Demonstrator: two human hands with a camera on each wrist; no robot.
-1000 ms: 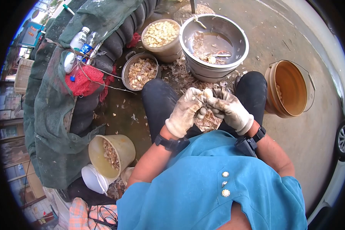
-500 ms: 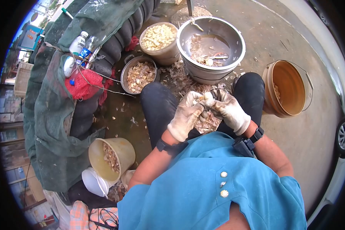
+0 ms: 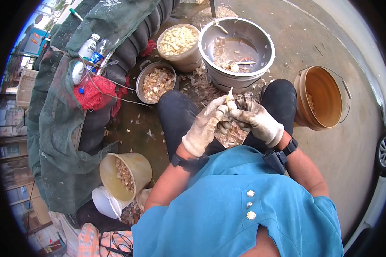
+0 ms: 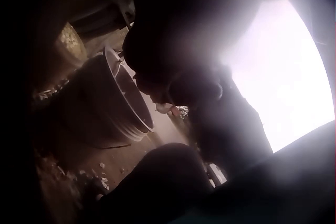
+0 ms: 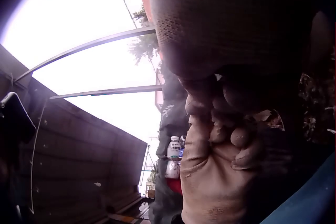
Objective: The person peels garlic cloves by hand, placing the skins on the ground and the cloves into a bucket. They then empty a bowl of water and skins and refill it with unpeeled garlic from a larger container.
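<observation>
In the head view a pale garlic clove with a thin tip pointing up stands between the two gloved hands. My left hand pinches it from the left, thumb and forefinger close together. From the other side my right hand holds it with curled fingers, the thumb against its lower part. Dark, narrow shapes show at the right hand's fingertips; I cannot tell whether they are a tool or stained glove. In the right wrist view the left glove has its fingers curled inward. The left wrist view is mostly dark.
Loose skins lie below the hands, between the knees. Ahead stand a tub of peeled cloves, a pot of cloves and a grey basin with water. An orange bucket stands right; a tipped pale bucket lies left.
The garlic's thin tip now points up above the fingers, where earlier it was covered. The left hand has shifted slightly left and its fingers have straightened somewhat. The surroundings are unchanged.
</observation>
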